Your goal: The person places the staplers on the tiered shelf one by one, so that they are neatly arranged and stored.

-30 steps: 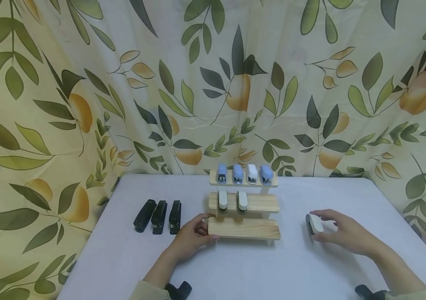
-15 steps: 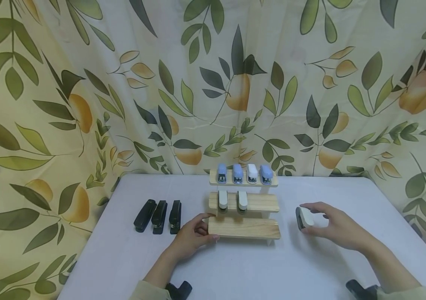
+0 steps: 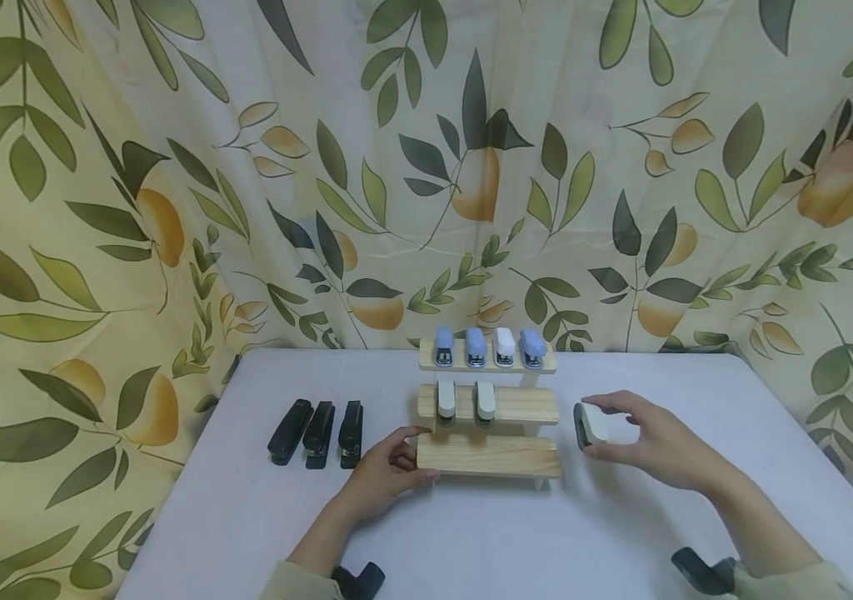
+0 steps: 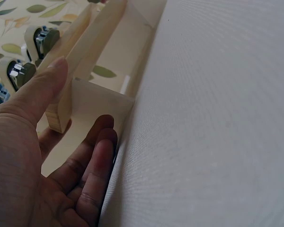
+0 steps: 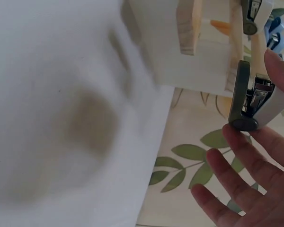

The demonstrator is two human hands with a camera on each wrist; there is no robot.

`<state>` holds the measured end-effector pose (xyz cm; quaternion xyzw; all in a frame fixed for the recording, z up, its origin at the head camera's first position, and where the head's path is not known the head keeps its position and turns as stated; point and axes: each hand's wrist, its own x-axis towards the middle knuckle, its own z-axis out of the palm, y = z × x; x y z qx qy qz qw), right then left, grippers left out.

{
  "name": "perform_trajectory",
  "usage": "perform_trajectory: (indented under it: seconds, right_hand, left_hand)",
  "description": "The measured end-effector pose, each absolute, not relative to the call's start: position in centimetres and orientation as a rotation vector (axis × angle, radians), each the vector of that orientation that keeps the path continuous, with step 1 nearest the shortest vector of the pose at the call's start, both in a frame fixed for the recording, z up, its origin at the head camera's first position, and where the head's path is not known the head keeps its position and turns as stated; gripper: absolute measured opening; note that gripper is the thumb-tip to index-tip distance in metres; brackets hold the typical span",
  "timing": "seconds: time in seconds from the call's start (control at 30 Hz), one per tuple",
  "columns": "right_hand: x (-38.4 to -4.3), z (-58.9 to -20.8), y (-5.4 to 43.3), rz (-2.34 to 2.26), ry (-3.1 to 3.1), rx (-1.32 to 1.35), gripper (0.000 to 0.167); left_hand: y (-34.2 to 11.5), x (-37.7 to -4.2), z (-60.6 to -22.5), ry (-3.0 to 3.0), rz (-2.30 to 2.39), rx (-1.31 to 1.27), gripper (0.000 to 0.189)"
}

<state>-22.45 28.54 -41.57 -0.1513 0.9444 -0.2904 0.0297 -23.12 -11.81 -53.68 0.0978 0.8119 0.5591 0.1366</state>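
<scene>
My right hand (image 3: 647, 437) pinches a white stapler (image 3: 591, 425) with a dark grey-green base between thumb and fingers, just right of a tiered wooden rack. In the right wrist view this stapler (image 5: 258, 101) shows its metal inside, and the other fingers are spread. My left hand (image 3: 389, 471) grips the left end of the lowest rack board (image 3: 488, 457), thumb on the front edge; the left wrist view shows the thumb over the board's end (image 4: 61, 111). Two white staplers (image 3: 485, 402) stand on the left half of the middle board (image 3: 535, 406).
Small blue staplers (image 3: 476, 347) and one white stapler (image 3: 504, 346) line the top board (image 3: 426, 357). Left of the rack, three black staplers (image 3: 318, 434) lie side by side on the white table (image 3: 246, 533). A leaf-patterned curtain (image 3: 284, 208) hangs behind.
My right hand has carried the white stapler leftward and slightly up, toward the rack's right side. The left hand and the rack have stayed in place.
</scene>
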Motion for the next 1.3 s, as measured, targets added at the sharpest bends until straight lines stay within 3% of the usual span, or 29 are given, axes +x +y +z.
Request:
perform_trajectory:
  seconds: [0.77,1.3]
  right_hand:
    - [-23.5,-39.9,25.2,-0.962,2.896,-0.57,0.07]
    - [-24.2,-40.4,23.7,-0.956,2.833,-0.493,0.075]
  left_hand:
    - [-11.7,-23.1,-53.6,2.364,1.608,0.279,0.066]
    - [-11.7,-23.1,-53.6,2.343,1.633,0.289,0.066]
